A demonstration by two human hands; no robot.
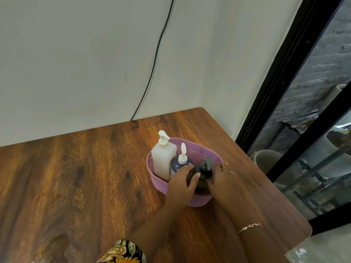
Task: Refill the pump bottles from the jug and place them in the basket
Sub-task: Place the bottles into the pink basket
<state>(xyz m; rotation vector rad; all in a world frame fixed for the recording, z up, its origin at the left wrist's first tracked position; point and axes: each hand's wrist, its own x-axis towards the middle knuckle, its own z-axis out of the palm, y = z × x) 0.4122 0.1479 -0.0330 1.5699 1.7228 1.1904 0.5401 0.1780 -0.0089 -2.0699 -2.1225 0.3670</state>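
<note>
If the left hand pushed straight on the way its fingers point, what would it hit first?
Probably the blue bottle: the left hand, gripping the dark bottle, has its fingertips right beside it. Depth is unclear; it could slip past to the far wall of the basket.

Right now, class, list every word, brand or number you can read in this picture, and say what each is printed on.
No text can be read in this view.
white pump bottle: no legible print; its surface is blurred.
blue pump bottle: no label shows.
dark pump bottle: no label shows.
purple basket: no lettering.
</note>
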